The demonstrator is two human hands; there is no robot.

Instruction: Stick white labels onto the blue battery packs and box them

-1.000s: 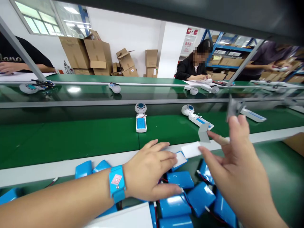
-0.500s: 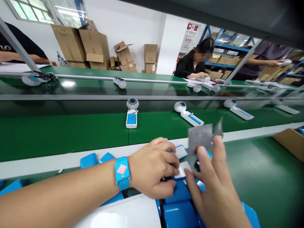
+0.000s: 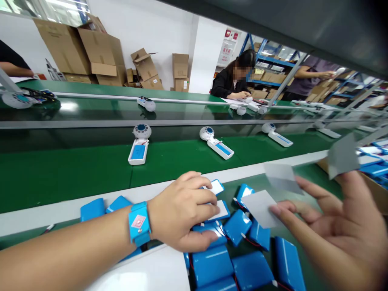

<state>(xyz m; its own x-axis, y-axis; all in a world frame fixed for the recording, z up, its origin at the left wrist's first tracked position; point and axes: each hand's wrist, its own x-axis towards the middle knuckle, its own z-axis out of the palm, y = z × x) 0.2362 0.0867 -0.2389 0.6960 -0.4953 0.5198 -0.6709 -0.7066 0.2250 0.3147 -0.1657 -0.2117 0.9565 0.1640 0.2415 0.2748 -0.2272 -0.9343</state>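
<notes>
My left hand (image 3: 188, 210), with a blue wrist strap, lies over blue battery packs, its fingers spread. Its fingertips rest on a pack with a white top (image 3: 220, 211). Another white-topped pack (image 3: 216, 187) sits just behind it. On the right, my right hand (image 3: 330, 214) is raised over the bench and pinches a thin white-grey square (image 3: 262, 208) between thumb and finger. Two more grey squares cling to its other fingers, one (image 3: 283, 176) blurred and one (image 3: 343, 157) upright. Several blue packs (image 3: 238, 227) with thin wires lie between the hands.
White handheld fan bodies (image 3: 138, 151) with blue packs lie along the green conveyor (image 3: 75, 161). A white panel (image 3: 145, 273) is at the front. At the right stands a cardboard box (image 3: 371, 192) of packs. People sit and stand beyond the line.
My right hand has moved right, away from the white-topped pack, and the square in its pinch now shows. The view has shifted right; the fan bodies appear further left.
</notes>
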